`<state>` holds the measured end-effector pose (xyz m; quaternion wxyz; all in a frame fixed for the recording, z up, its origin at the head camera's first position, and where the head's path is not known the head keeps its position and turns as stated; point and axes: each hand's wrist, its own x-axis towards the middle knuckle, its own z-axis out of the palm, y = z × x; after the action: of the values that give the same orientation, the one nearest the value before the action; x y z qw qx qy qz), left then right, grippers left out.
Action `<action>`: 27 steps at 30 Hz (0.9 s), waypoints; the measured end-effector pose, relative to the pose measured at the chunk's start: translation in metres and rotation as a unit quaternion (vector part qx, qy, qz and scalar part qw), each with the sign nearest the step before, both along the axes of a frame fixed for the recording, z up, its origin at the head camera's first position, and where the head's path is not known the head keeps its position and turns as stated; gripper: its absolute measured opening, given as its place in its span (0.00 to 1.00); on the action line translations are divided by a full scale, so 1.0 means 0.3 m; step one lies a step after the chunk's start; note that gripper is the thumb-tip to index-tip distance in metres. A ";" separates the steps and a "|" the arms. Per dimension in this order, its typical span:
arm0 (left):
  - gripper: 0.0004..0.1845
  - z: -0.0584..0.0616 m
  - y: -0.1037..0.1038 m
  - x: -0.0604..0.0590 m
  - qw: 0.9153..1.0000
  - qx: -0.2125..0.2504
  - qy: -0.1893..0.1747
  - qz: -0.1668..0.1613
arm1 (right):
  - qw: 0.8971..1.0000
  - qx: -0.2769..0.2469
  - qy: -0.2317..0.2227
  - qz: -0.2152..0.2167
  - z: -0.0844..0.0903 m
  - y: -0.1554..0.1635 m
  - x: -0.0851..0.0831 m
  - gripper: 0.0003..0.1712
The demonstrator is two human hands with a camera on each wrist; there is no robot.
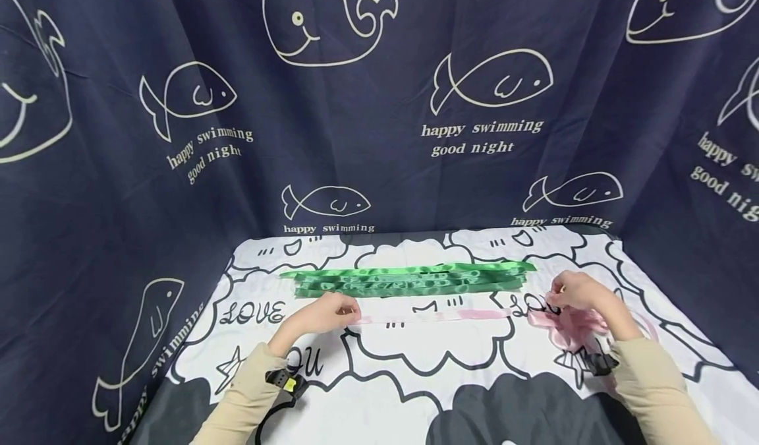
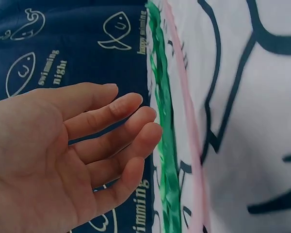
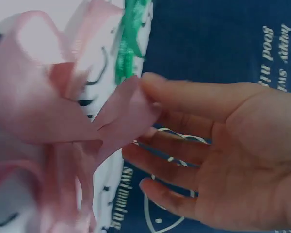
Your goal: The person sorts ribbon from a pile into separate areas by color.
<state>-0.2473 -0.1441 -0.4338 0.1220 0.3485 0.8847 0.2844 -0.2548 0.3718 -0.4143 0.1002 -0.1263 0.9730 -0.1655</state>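
Two hands work a pink ribbon [image 1: 435, 315] stretched flat across the printed tablecloth [image 1: 450, 366], just in front of green ribbon strips [image 1: 409, 279]. Left hand [image 1: 325, 314], fingers relaxed, rests at its end; right hand [image 1: 578, 295] pinches the bunched loops.

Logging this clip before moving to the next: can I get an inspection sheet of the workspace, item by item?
Surface: table cloth, white with black cloud outlines and LOVE lettering.
Job's things: pink ribbon stretched flat between the hands, its loose end bunched at the right; green ribbons stacked just behind.
Clutter: nothing seen.
Hands: left hand at the ribbon's left end, fingers relaxed; right hand pinches the pink ribbon.
Cables: black wrist straps only.
Surroundings: navy whale-print curtain on three sides.
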 end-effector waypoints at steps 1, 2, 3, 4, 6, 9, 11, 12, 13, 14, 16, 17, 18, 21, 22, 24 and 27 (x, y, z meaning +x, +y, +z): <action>0.09 0.006 0.008 0.003 1.000 0.000 -0.004 -0.003 | 1.000 -0.008 0.006 -0.001 0.012 -0.004 0.002 0.10; 0.09 0.012 0.017 0.006 1.000 0.001 -0.008 -0.007 | 1.000 -0.018 0.011 -0.002 0.024 -0.009 0.005 0.11; 0.10 0.018 0.027 0.009 1.000 0.002 -0.012 -0.012 | 0.999 -0.024 0.024 0.001 0.037 -0.014 0.008 0.12; 0.10 0.025 0.038 0.011 1.000 0.004 -0.017 -0.017 | 0.999 -0.032 0.036 0.005 0.051 -0.019 0.012 0.12; 0.11 0.039 0.059 0.015 0.999 0.004 -0.025 -0.027 | 0.997 -0.043 0.065 0.012 0.083 -0.032 0.020 0.12; 0.12 0.060 0.084 0.016 0.999 0.009 -0.024 -0.045 | 0.991 -0.052 0.119 0.024 0.124 -0.056 0.033 0.10; 0.12 0.070 0.097 0.016 0.998 0.010 -0.014 -0.053 | 0.986 -0.067 0.150 0.029 0.144 -0.078 0.042 0.09; 0.12 0.076 0.102 0.016 0.998 0.010 -0.009 -0.056 | 0.983 -0.074 0.168 0.032 0.152 -0.092 0.046 0.08; 0.11 0.080 0.107 0.015 0.998 0.011 -0.006 -0.058 | 0.979 -0.082 0.183 0.038 0.159 -0.106 0.050 0.07; 0.11 0.087 0.113 0.017 0.998 0.011 -0.003 -0.060 | 0.975 -0.094 0.195 0.045 0.166 -0.121 0.055 0.06; 0.10 0.102 0.128 0.022 0.998 0.013 0.001 -0.063 | 0.969 -0.121 0.206 0.062 0.180 -0.152 0.063 0.04; 0.10 0.111 0.137 0.025 0.998 0.016 0.001 -0.064 | 0.967 -0.136 0.205 0.071 0.188 -0.168 0.068 0.03; 0.10 0.120 0.146 0.029 0.998 0.019 0.003 -0.065 | 0.964 -0.149 0.204 0.083 0.194 -0.185 0.072 0.04; 0.10 0.147 0.180 0.040 0.997 0.040 0.007 -0.067 | 0.958 -0.182 0.187 0.118 0.215 -0.235 0.082 0.05; 0.10 0.155 0.193 0.043 0.996 0.051 0.010 -0.069 | 0.956 -0.190 0.179 0.132 0.219 -0.252 0.084 0.05; 0.10 0.168 0.218 0.047 0.994 0.076 0.014 -0.071 | 0.953 -0.204 0.159 0.159 0.227 -0.287 0.087 0.06; 0.10 0.180 0.259 0.052 0.991 0.117 0.027 -0.066 | 0.947 -0.231 0.113 0.195 0.234 -0.339 0.092 0.07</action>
<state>-0.2317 -0.0665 -0.3799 0.0752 0.4256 0.8232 0.3681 -0.2272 0.2700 -0.3442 -0.0120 -0.3508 0.8694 -0.3477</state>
